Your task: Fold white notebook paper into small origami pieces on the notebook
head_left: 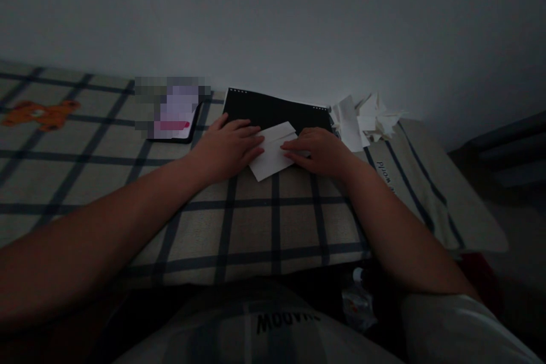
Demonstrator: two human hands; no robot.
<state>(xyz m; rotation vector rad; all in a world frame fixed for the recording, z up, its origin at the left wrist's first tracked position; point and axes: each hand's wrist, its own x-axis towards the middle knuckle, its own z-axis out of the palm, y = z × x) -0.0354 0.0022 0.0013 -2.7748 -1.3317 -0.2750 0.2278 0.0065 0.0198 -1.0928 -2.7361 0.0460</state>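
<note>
Paper [273, 156], frame centre: light, thin, creases easily; left hand [226, 148] & right hand [322, 151] flat, pressing its side edges; grip by edges

Plaid bed [273, 227]: paper [273, 153], notebook [273, 109], phone [177, 116].

folded sheet [275, 153]: matt white paper | notebook cover [273, 111]: matt black | bedspread [264, 222]: checked woven cloth

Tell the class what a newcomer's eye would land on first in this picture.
The white folded paper at the centre, pressed flat by the left hand and the right hand, stands out against the black pad behind it. A heap of white paper shapes lies to the right by the wall, and an orange bear marks the checked cloth at far left.
</note>
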